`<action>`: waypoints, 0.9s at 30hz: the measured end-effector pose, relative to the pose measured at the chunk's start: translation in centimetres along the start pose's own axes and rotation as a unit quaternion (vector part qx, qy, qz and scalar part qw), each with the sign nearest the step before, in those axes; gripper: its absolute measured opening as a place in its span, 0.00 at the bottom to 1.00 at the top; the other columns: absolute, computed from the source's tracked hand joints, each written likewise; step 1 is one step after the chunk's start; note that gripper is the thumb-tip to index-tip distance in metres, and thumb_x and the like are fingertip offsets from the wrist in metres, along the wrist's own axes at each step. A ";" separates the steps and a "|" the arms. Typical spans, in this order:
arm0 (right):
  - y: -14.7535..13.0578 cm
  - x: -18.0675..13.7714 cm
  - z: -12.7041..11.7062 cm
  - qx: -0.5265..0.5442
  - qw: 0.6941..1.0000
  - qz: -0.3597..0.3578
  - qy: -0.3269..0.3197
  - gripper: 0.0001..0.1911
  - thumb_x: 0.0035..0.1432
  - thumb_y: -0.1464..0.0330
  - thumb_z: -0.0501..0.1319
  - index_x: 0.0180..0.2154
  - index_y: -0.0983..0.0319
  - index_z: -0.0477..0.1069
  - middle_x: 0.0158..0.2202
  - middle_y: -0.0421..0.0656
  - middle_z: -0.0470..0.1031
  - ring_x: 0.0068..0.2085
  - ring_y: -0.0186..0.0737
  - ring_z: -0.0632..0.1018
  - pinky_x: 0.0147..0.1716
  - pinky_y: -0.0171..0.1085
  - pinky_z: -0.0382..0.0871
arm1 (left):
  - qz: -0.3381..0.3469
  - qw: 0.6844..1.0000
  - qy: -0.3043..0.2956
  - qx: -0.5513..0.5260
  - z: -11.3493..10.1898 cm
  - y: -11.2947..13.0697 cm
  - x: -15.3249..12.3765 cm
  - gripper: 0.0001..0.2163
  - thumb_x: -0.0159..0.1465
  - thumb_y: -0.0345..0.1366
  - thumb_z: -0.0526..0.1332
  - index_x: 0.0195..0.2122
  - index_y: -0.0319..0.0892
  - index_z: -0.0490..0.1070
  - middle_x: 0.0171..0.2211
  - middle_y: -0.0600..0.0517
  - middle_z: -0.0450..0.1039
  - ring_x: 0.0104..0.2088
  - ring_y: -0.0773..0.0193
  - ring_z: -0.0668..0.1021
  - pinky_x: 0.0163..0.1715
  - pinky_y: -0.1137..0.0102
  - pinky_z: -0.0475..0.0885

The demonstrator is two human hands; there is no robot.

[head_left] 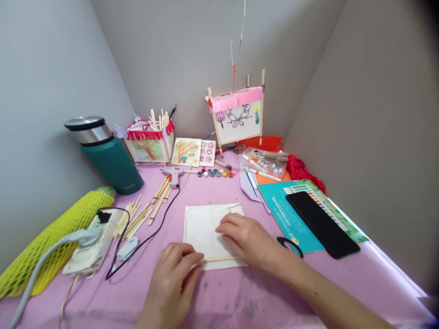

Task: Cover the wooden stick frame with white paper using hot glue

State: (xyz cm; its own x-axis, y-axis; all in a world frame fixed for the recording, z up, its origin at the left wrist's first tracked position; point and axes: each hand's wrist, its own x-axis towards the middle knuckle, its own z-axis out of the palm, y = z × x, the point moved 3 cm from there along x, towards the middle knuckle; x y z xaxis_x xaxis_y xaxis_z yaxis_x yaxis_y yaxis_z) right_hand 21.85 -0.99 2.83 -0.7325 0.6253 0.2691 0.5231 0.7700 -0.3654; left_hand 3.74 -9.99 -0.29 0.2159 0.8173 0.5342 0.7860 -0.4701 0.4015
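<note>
A white square sheet [206, 228] with raised or folded-looking edges lies on the purple cloth in front of me. Along its near edge runs a thin wooden stick [219, 259]. My left hand [176, 274] pinches the left end of that stick between thumb and fingers, at the sheet's lower left corner. Across the right side of the sheet lies my right hand [245, 235], its fingers stretched leftward over the white surface. The stick's right end passes out of sight beneath this hand, and its thumb is hidden.
Left are a glue gun [174, 176] with its cord, loose wooden sticks [137, 221], a power strip [92, 244] and a teal tumbler [111, 157]. Right are black-handled scissors [291, 246] and a black phone [322, 224] on a booklet [286, 214]. A paper lantern [238, 121] hangs behind.
</note>
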 end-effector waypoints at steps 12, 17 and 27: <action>-2.7 1.5 5.0 0.096 0.994 -0.040 -0.033 0.06 0.61 0.71 0.59 0.32 0.62 0.73 0.31 0.40 0.72 0.34 0.34 0.72 0.34 0.32 0.63 | -0.047 0.996 0.025 0.071 -1.1 -1.2 -3.0 0.07 0.63 0.28 0.59 0.42 0.43 0.69 0.36 0.49 0.69 0.37 0.61 0.71 0.36 0.65 0.65; -2.6 1.4 5.2 0.122 0.992 -0.032 -0.025 0.05 0.60 0.72 0.60 0.30 0.62 0.71 0.30 0.39 0.71 0.33 0.34 0.71 0.33 0.32 0.62 | -0.069 0.994 0.020 0.082 -1.0 -1.3 -2.5 0.06 0.63 0.29 0.59 0.41 0.42 0.69 0.36 0.48 0.70 0.37 0.59 0.71 0.36 0.63 0.65; -2.5 1.6 5.2 0.136 0.990 -0.029 -0.031 0.05 0.59 0.73 0.60 0.30 0.62 0.71 0.30 0.39 0.70 0.33 0.34 0.71 0.33 0.33 0.62 | -0.022 0.996 -0.005 0.089 -1.0 -1.5 -2.3 0.07 0.64 0.26 0.56 0.38 0.42 0.71 0.33 0.49 0.71 0.34 0.61 0.70 0.35 0.64 0.63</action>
State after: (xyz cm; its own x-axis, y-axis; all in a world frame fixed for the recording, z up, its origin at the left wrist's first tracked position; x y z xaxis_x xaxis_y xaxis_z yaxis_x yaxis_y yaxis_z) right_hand 17.08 -2.55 -0.46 -0.7873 0.5658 0.2449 0.3487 0.7363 -0.5798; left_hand 1.47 -11.47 -1.33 0.1845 0.8399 0.5105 0.8849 -0.3679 0.2856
